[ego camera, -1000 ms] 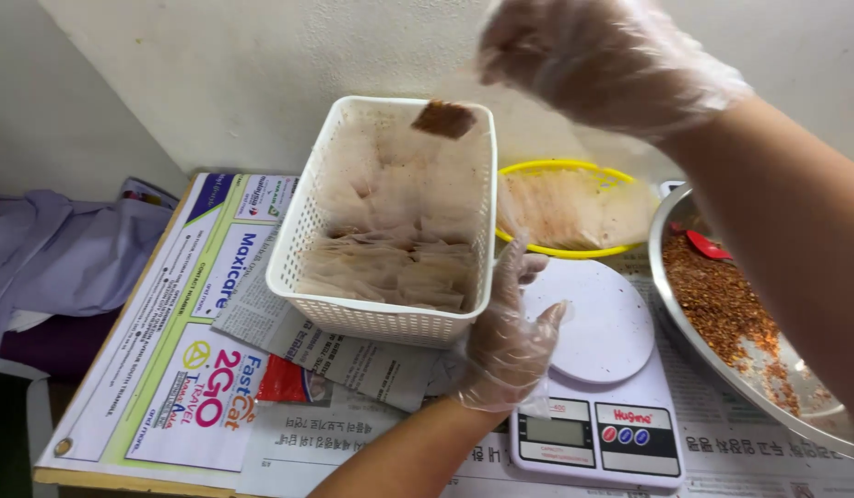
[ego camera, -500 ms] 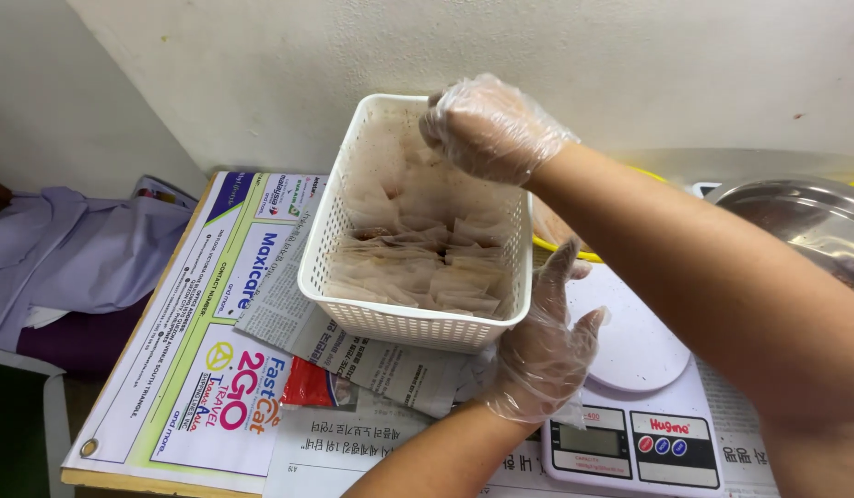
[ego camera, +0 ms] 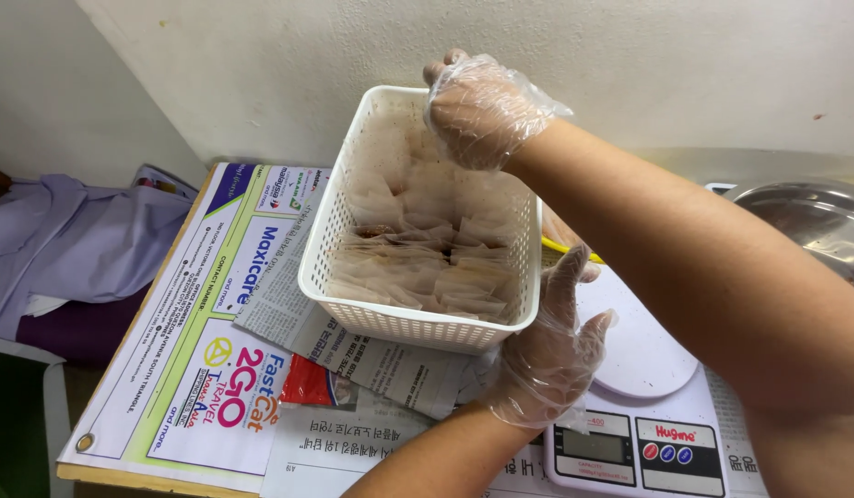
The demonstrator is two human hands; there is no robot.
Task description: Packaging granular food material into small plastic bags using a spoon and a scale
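Observation:
A white plastic mesh basket (ego camera: 327, 242) stands on newspaper and holds several thin, pale, stained paper sachets (ego camera: 427, 267), stacked upright in rows. My right hand (ego camera: 482, 106), in a clear plastic glove, reaches over the basket's far end with its fingers curled down inside. Whatever is under those fingers is hidden. My left hand (ego camera: 547, 355), also gloved, lies with its fingers spread against the basket's near right corner and holds nothing.
A white digital kitchen scale (ego camera: 648, 447) with a round platform (ego camera: 641, 349) sits at the front right. A metal bowl (ego camera: 809, 221) stands at the right edge, with a yellow rim (ego camera: 563, 245) behind the basket. Newspaper (ego camera: 358, 355), a printed sheet (ego camera: 215, 323) and a red wrapper (ego camera: 307, 383) cover the board. Purple cloth (ego camera: 76, 249) lies to the left.
My right hand came down from above, where it held a brown sachet, into the basket's far end. The sachet is no longer visible. My left hand stayed by the basket.

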